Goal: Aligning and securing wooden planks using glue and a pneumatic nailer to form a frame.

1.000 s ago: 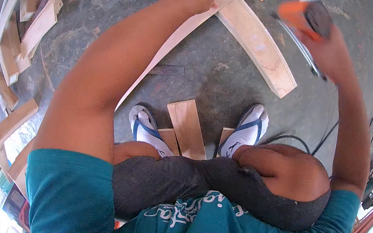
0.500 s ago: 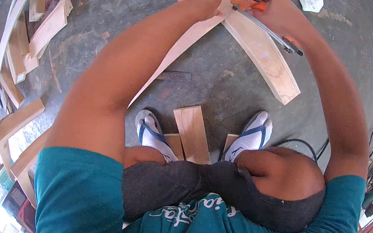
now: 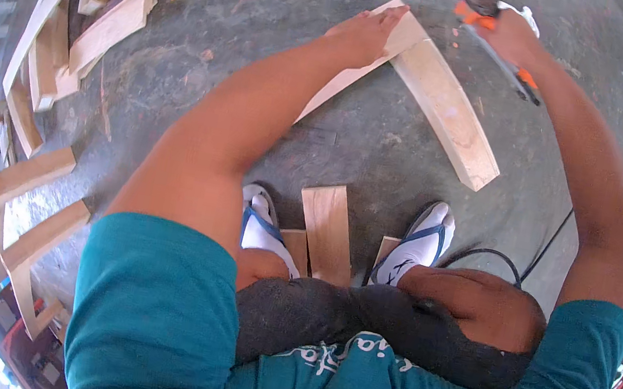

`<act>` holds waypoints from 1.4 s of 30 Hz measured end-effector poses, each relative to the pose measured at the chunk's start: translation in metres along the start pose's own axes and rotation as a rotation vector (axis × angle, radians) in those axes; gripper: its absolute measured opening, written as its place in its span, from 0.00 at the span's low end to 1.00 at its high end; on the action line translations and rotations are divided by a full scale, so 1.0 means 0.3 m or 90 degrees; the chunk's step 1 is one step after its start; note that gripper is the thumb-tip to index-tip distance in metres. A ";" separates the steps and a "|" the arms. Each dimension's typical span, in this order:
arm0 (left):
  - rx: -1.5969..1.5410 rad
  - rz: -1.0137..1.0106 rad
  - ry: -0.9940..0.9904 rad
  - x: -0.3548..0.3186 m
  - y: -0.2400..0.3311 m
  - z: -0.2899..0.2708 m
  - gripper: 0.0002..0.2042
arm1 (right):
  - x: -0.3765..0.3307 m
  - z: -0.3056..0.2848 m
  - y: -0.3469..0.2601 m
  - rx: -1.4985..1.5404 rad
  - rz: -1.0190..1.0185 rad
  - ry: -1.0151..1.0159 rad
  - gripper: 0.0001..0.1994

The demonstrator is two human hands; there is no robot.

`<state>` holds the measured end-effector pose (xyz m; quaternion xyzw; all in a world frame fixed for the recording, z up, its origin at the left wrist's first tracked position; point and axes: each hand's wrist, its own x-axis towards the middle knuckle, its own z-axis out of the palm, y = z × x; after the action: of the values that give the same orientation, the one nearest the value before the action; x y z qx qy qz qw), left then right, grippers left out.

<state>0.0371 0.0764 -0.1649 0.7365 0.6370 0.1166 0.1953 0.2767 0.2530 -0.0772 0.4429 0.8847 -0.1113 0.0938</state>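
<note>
Two pale wooden boards meet in a corner on the floor ahead of me. My left hand [image 3: 362, 38] lies across the left board [image 3: 405, 31] near the joint, its fingers over the wood. My left arm hides part of that board. The right board [image 3: 450, 109] slants from the corner toward my right foot. In my right hand [image 3: 514, 40] is an orange and black nail gun [image 3: 477, 14] with a long grey magazine, held to the right of the corner and apart from the boards.
Short wood blocks [image 3: 327, 226] lie between my feet. More wood pieces [image 3: 112, 26] and frame parts [image 3: 34, 183] are at the left. A black hose [image 3: 512, 263] curves by my right knee. Beyond the nail gun is a white object [image 3: 526, 16], partly hidden.
The nail gun in my right hand has moved off the corner joint, to the right. My left hand has come down onto the board at the joint, and the view has shifted slightly.
</note>
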 end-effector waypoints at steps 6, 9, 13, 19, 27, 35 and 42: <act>0.118 0.224 0.067 -0.181 -0.040 -0.122 0.23 | -0.126 0.166 0.157 -0.016 0.146 0.020 0.22; 0.389 0.424 0.025 -0.357 -0.020 -0.045 0.04 | -0.241 0.335 0.296 -0.008 -0.007 0.192 0.23; 0.284 0.304 -0.044 -0.537 -0.049 0.253 0.07 | -0.379 0.385 0.324 0.065 -0.085 0.173 0.32; 0.342 0.332 0.091 -0.661 -0.125 0.417 0.11 | -0.300 0.526 0.311 0.000 0.115 -0.099 0.36; 0.277 0.318 -0.212 -0.565 0.090 0.344 0.13 | -0.209 0.354 0.242 -0.120 0.093 -0.147 0.32; -0.165 0.367 -0.209 -0.519 0.482 0.110 0.13 | -0.291 0.190 0.067 0.006 0.068 0.197 0.21; -0.458 0.172 0.077 -0.412 0.515 -0.103 0.14 | -0.356 0.199 -0.104 0.268 -0.241 0.192 0.21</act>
<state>0.1421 -0.0582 -0.0604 0.6901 0.4628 0.4004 0.3864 0.3186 0.1365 -0.1025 0.2915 0.9128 -0.2404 -0.1548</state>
